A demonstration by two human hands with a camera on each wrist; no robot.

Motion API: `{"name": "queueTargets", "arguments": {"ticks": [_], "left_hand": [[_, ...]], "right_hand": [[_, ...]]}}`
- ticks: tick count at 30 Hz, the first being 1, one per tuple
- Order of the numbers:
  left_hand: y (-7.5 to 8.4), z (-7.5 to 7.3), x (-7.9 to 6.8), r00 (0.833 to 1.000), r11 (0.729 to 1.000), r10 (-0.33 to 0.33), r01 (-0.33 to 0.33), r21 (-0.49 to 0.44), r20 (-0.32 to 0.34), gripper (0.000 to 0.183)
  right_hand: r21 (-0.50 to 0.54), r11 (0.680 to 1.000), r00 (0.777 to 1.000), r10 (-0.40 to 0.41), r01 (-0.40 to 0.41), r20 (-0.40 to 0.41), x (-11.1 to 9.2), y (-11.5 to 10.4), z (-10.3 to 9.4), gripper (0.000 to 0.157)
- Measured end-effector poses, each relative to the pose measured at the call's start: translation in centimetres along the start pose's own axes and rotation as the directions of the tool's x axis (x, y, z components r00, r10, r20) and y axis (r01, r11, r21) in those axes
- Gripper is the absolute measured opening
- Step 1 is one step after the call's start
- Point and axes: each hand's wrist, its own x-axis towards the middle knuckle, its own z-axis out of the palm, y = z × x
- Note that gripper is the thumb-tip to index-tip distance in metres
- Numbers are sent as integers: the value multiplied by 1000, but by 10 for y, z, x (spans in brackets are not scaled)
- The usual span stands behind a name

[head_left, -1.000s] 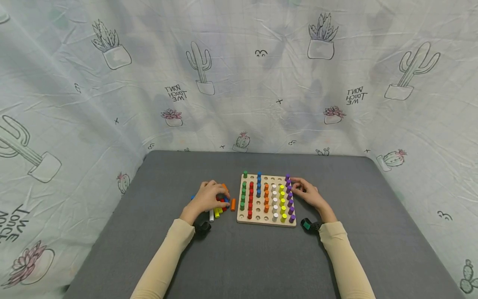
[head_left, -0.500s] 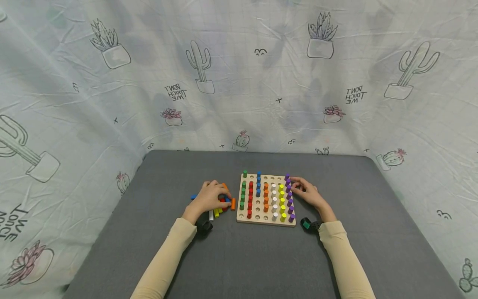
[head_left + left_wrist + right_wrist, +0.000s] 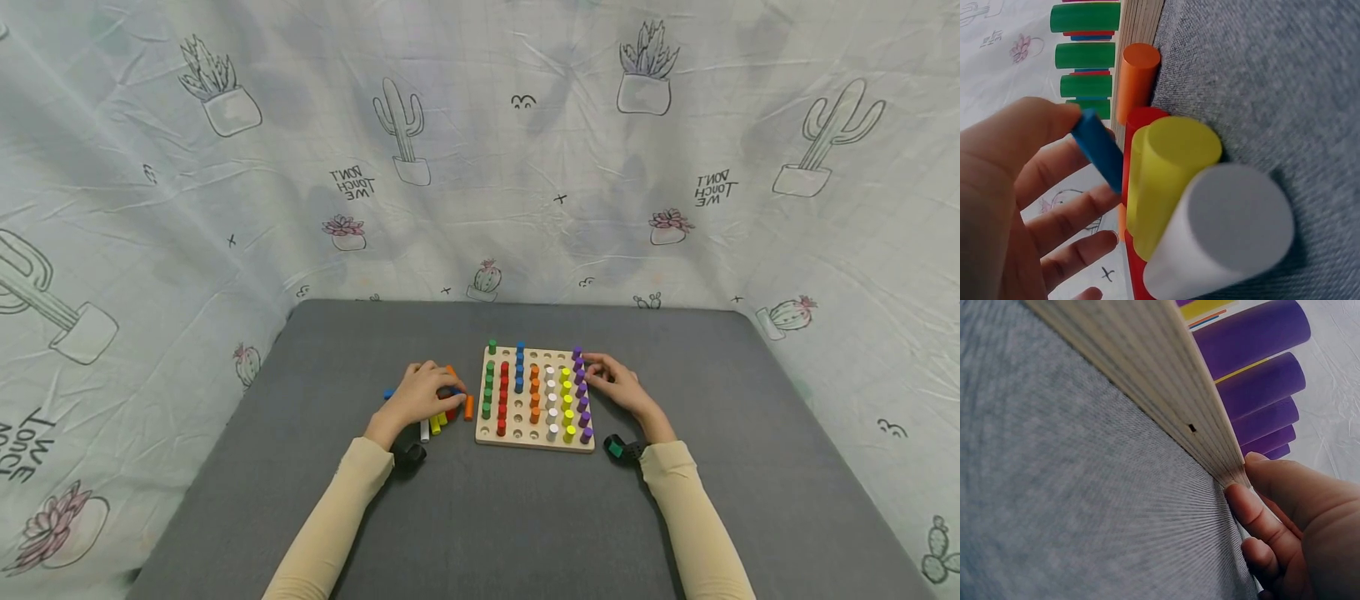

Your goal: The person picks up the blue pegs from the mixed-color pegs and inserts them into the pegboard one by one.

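Note:
My left hand (image 3: 420,395) is over a small pile of loose pegs left of the wooden pegboard (image 3: 534,445). In the left wrist view its thumb and index finger pinch a blue peg (image 3: 1099,151), which is tilted; the other fingers are spread behind it. Close by lie a white peg (image 3: 1241,215), a yellow peg (image 3: 1182,150), and red ones partly hidden. An orange peg (image 3: 1137,81) lies along the board's side. My right hand (image 3: 621,388) holds the board's far right edge between thumb (image 3: 1259,457) and fingers, beside the purple pegs (image 3: 1254,340).
Upright rows of green, red, blue, orange, white, yellow and purple pegs stand in the board, with several bare holes among them. The board lies on a grey table (image 3: 480,525). A pale cactus-print cloth (image 3: 465,150) hangs behind and at the sides.
The left hand has shifted slightly right over the pile, and the blue peg under its fingers has changed position. The right hand stays at the board's edge.

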Motion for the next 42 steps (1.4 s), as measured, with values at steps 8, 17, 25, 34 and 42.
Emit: {"name": "queueTargets", "arguments": {"ticks": [8,17,25,34,42], "left_hand": [[0,0,-1,1000,996,-11,11,-90,5,31],[0,2,0,999,976,-50,46,-211,-12,32],[0,2,3,997,957,-47,26,-289,-67,33],[2,0,9,995,931,-53,18,-365,-85,34],[4,-2,14,991,929,-51,0,-370,-127,37]], "right_hand": [[26,999,1000,21,-21,16,0,2,-1,39],[28,999,1000,21,-21,8,0,2,0,39],[36,999,1000,15,-15,11,0,3,0,38],[30,1000,1000,-3,3,15,0,4,0,40],[26,1000,1000,12,-13,13,1,3,0,40]]}}
